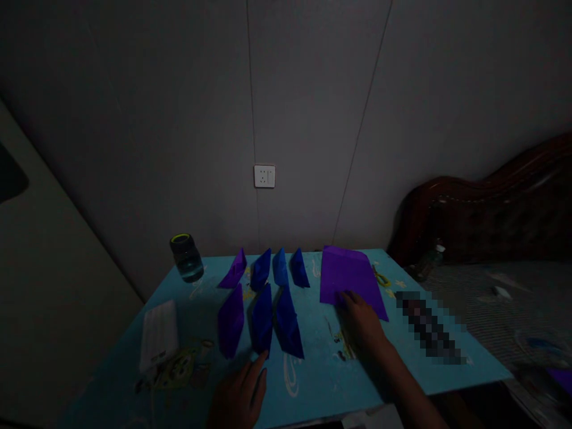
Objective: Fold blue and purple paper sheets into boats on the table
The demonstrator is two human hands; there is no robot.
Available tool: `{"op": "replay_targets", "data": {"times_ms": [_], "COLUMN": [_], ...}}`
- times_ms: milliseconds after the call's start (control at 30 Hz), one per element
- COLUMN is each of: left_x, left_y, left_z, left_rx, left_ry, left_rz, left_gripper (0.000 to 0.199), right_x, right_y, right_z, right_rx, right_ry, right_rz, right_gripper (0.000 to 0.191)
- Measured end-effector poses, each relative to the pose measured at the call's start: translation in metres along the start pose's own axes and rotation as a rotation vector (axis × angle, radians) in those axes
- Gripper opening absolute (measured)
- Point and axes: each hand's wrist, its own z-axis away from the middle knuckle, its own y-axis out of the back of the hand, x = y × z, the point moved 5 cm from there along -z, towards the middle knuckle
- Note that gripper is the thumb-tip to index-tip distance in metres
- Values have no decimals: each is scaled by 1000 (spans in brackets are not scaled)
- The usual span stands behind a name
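Several folded paper boats stand in two rows at the middle of the table. My left hand (241, 390) is at the front, its fingers stretched out and apart, with the fingertips at the near end of a dark blue paper boat (261, 322). Beside that boat are a purple paper boat (231, 322) and another blue paper boat (289, 325). My right hand (361, 317) rests with extended fingers on the near edge of some flat purple paper (351, 274); its thumb is hidden.
The blue-covered table (308, 381) meets the wall. A dark-topped bottle (187, 259) and a white box-shaped object (159, 336) stand left. Yellow-handled scissors (381, 277) lie beside the purple paper, near a blurred-out patch (429, 328). A bed headboard (491, 214) is at right.
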Motion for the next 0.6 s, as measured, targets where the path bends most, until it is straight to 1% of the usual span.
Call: {"op": "replay_targets", "data": {"times_ms": [133, 200, 267, 367, 433, 500, 533, 567, 600], "left_x": [-2, -4, -5, -1, 7, 18, 24, 31, 36], "left_y": [1, 0, -2, -4, -6, -9, -9, -8, -6], "left_z": [-1, 1, 4, 8, 6, -3, -10, -18, -27], "left_rx": [33, 46, 54, 88, 91, 63, 54, 52, 49], "left_ry": [-1, 26, 62, 129, 187, 226, 238, 255, 275], "left_rz": [24, 63, 111, 165, 242, 384, 436, 460, 469], "left_gripper": [30, 29, 29, 26, 27, 34, 38, 44, 51], "right_x": [3, 3, 5, 9, 9, 13, 16, 20, 22], "right_y": [3, 7, 16, 40, 61, 87, 97, 103, 106], "right_z": [-8, -8, -6, 10, 33, 71, 92, 113, 130], "right_rx": [-46, -52, -39, 29, 127, 407, 509, 583, 609], "right_ry": [0, -35, -100, -193, -256, -393, -456, -476, -435], "right_rz": [33, 56, 77, 95, 101, 36, -34, -180, -369], "right_gripper": [33, 29, 29, 35, 38, 38, 40, 38, 35]}}
